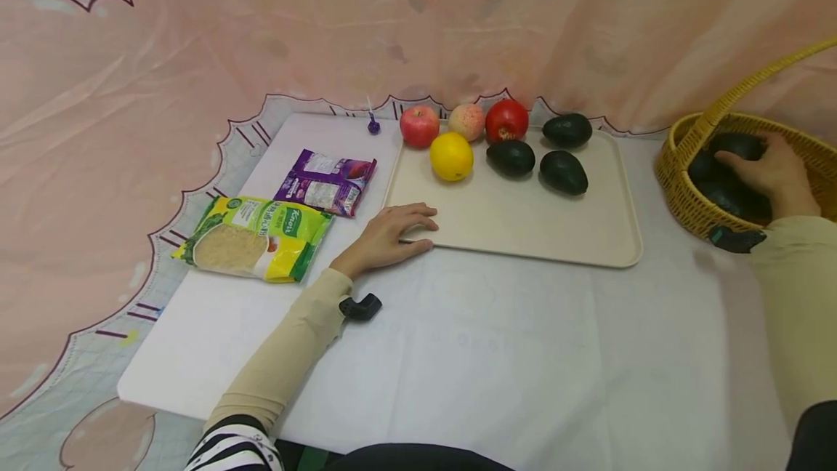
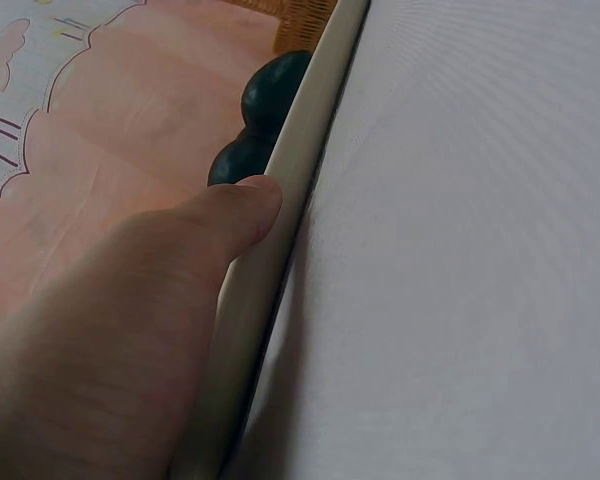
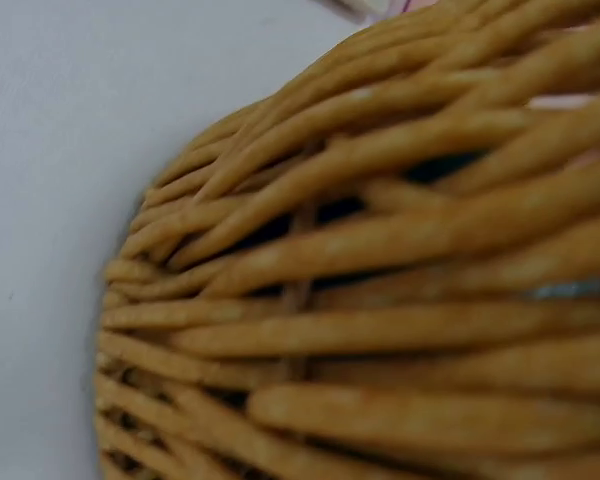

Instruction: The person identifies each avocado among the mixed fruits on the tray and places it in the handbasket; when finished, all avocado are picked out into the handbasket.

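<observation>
My left hand (image 1: 392, 235) rests at the front left corner of a cream tray (image 1: 516, 220), fingers spread over it and thumb along the rim. In the left wrist view, the thumb (image 2: 245, 210) touches the rim. My right hand (image 1: 778, 173) reaches into a yellow wicker basket (image 1: 676, 195) and grips a dark green avocado (image 1: 735, 144) between thumb and fingers. Another avocado (image 1: 735, 195) lies below it in the basket. The right wrist view shows mostly the basket's weave (image 3: 380, 240), which hides the right hand.
Along the tray's back are a red apple (image 1: 419, 126), a peach (image 1: 467, 122), a pomegranate (image 1: 506, 121), a yellow fruit (image 1: 451, 156) and three avocados (image 1: 564, 172). To the left lie a purple packet (image 1: 327, 182), a Knorr bag (image 1: 258, 238) and a lollipop (image 1: 373, 126).
</observation>
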`<state>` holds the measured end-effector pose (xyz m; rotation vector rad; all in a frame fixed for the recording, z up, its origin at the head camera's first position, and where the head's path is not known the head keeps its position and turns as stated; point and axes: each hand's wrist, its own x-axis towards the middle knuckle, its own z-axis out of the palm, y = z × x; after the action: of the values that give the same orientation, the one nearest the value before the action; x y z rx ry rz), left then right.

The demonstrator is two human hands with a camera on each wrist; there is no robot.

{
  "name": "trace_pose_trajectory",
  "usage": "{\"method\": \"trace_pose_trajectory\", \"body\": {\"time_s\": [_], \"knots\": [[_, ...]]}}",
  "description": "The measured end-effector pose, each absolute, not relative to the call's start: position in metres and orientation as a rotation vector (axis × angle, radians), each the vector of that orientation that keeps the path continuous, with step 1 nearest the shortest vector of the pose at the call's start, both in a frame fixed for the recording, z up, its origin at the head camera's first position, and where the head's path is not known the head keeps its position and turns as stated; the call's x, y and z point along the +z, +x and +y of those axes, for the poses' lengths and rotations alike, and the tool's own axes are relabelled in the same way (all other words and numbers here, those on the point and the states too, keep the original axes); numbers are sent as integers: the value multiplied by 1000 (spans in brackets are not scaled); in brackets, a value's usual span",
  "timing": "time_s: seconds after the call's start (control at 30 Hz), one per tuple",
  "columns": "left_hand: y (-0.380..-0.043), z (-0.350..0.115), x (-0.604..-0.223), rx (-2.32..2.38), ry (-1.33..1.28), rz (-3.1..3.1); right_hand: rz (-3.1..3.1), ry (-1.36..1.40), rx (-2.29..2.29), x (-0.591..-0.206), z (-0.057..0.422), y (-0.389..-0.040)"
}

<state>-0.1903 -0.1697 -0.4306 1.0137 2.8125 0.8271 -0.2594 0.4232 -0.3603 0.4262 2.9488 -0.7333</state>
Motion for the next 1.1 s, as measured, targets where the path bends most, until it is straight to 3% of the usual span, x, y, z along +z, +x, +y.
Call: {"method": "trace_pose_trajectory", "body": {"time_s": [0.33,0.67,1.1], "knots": [[-192,-170,-431,828,1024,2828,2956,358,-653,-355,422,-258],[-189,-174,-431,814,1002,2837,3085,500,-1315,-369,418,-270],[-188,-170,-429,812,1019,2822,3008,434,-1975,-348,357,-220]]}}
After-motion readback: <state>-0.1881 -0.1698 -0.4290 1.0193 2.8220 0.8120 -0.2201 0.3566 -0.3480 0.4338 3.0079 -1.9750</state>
